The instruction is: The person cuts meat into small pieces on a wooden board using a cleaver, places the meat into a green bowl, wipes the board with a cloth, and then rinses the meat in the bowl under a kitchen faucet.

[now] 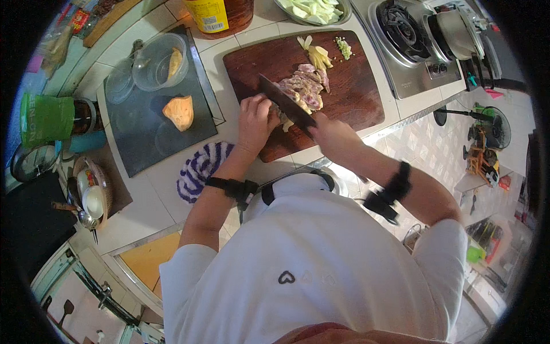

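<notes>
A dark wooden cutting board (356,94) lies on the tiled counter. My right hand (337,135) grips the handle of a broad dark-bladed cleaver (285,103), whose blade crosses the meat at a slant. To the blade's left, my left hand (256,120) presses with bent fingers on a piece of meat at the board's near left; the fingers partly hide that piece. Cut raw meat (305,88) is heaped just right of the blade. Behind it lie yellowish slices (319,57), perhaps ginger, and a small pile of chopped pale green bits (343,48).
Left of the board, a dark glass plate (142,137) bears a peeled orange tuber piece (179,113) and a clear plastic tub (160,62). A striped cloth (202,172) lies near my left forearm. A gas stove (423,79) and a bowl of sliced vegetable (347,16) stand behind.
</notes>
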A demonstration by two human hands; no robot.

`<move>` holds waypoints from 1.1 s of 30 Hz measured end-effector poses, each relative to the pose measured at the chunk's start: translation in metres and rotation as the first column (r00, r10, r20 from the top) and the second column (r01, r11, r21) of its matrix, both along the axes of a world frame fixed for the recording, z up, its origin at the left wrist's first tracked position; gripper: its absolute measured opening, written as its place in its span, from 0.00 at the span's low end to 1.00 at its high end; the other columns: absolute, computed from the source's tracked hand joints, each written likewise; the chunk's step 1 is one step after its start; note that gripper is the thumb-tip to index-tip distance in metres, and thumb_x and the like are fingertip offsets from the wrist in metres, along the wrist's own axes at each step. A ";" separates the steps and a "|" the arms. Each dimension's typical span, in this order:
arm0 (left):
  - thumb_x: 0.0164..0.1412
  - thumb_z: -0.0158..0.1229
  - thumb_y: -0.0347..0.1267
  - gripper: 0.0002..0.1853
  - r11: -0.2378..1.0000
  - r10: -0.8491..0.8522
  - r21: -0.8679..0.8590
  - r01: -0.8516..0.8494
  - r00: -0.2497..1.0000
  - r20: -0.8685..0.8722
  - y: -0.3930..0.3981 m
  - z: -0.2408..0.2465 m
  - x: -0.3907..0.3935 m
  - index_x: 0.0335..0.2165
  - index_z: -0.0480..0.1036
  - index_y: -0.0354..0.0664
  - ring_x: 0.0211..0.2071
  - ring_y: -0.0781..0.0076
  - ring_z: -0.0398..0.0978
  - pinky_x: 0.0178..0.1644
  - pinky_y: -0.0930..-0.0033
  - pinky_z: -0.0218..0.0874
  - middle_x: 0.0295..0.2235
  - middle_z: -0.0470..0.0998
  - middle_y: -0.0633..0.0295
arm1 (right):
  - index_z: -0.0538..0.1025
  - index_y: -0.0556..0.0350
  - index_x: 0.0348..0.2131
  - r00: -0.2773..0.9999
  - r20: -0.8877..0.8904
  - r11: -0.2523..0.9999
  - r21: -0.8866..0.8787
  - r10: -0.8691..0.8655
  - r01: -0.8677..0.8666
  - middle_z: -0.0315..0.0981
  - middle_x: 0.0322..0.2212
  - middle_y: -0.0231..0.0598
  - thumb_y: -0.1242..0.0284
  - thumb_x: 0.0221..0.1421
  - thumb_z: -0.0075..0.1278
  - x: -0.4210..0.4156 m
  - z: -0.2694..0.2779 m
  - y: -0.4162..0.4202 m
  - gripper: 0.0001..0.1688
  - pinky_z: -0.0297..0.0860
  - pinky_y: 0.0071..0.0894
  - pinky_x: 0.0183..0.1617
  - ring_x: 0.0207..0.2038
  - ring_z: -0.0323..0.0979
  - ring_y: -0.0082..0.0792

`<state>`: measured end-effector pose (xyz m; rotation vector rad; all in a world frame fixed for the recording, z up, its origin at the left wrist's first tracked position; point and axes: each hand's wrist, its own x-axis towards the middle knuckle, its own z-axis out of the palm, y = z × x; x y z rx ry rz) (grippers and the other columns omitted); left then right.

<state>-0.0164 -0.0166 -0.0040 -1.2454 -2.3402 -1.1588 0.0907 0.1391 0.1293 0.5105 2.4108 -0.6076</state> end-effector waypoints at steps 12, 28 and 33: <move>0.38 0.63 0.26 0.21 1.000 0.015 0.023 -0.015 1.000 -0.001 0.000 -0.002 0.001 0.35 0.67 0.37 0.37 0.48 0.67 0.42 0.54 0.62 0.38 0.70 0.50 | 0.60 0.60 0.40 0.993 -0.115 0.999 0.040 0.037 -0.032 0.73 0.21 0.59 0.62 0.59 0.43 0.025 -0.038 -0.007 0.19 0.68 0.58 0.31 0.26 0.73 0.60; 0.43 0.62 0.23 0.19 0.991 -0.019 0.131 0.011 0.998 0.059 -0.001 0.000 0.001 0.37 0.67 0.39 0.39 0.49 0.68 0.41 0.56 0.63 0.39 0.69 0.52 | 0.63 0.66 0.39 0.941 -0.329 0.995 0.090 0.080 -0.053 0.73 0.22 0.60 0.66 0.60 0.43 0.005 -0.017 0.017 0.18 0.68 0.57 0.30 0.27 0.72 0.60; 0.46 0.62 0.23 0.17 0.988 -0.055 0.151 0.035 0.990 0.129 -0.015 0.012 0.004 0.38 0.68 0.38 0.41 0.50 0.68 0.43 0.58 0.63 0.40 0.68 0.55 | 0.63 0.66 0.37 0.916 -0.395 0.996 0.081 0.072 -0.043 0.73 0.21 0.56 0.66 0.61 0.40 0.021 0.002 0.007 0.17 0.69 0.53 0.30 0.27 0.74 0.56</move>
